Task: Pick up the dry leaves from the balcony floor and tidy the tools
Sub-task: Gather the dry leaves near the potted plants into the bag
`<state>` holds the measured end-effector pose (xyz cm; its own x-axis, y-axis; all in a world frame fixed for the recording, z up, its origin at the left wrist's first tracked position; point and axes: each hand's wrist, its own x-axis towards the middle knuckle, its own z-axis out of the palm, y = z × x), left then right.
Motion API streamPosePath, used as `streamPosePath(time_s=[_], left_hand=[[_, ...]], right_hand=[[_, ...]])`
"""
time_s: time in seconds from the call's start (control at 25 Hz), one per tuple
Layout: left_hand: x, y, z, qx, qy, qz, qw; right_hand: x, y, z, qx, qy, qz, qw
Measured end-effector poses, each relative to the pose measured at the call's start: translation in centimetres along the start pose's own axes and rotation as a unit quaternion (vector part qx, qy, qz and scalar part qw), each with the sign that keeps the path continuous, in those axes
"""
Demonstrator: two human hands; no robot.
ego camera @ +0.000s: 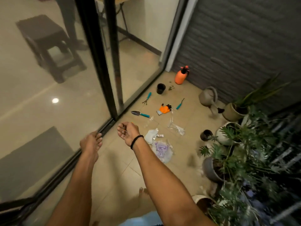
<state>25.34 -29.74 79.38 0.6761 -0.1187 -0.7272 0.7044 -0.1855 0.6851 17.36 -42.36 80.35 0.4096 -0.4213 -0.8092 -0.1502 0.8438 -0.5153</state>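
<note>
Head view: high, wide-angle, facing forward and down along balcony floor (117, 168).

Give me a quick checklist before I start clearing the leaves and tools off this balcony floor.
1. Left hand free: ok, open and empty.
2. Right hand free: not ok, it pinches a thin item I cannot identify.
3. Dry leaves found: ok, beside the black pot.
4. Gloves on: not ok, lying on the floor.
5. Tools gathered: not ok, trowel, hand rake and weeder lie apart.
</note>
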Motion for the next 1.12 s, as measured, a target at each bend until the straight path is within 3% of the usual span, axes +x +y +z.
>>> streamPosePath(time_s=[0.32,0.48,0.6,0.88,1.04,1.12], left_hand=[[2.3,-0.4,23.4,0.18,-0.075,0.085,0.977],[5.4,-0.1,34.0,0.35,-0.108,0.173,0.915],[5.4,1.3,42.7,0.415,-0.17,0.209,0.869],[6.0,1.9,61.1,0.513,-0.224,0.219,0.799],[6.0,0.1,70.9,0.532,-0.203,0.212,0.794],[6.0,-0.8,75.8,0.529,-0.172,0.187,0.81]], right_hand=[[7.6,-14.1,-14.4,0.113,0.099,-0.021,0.988],[11.5,-20.4,-19.4,0.136,0.176,-0.041,0.974],[13.4,-25.7,-23.2,0.138,0.237,-0.067,0.959],[19.7,-37.8,-32.7,-0.038,0.32,-0.1,0.941],[25.7,-44.5,-39.9,-0.179,0.304,-0.082,0.932],[27.6,-49.2,-43.4,-0.228,0.28,-0.076,0.929]])
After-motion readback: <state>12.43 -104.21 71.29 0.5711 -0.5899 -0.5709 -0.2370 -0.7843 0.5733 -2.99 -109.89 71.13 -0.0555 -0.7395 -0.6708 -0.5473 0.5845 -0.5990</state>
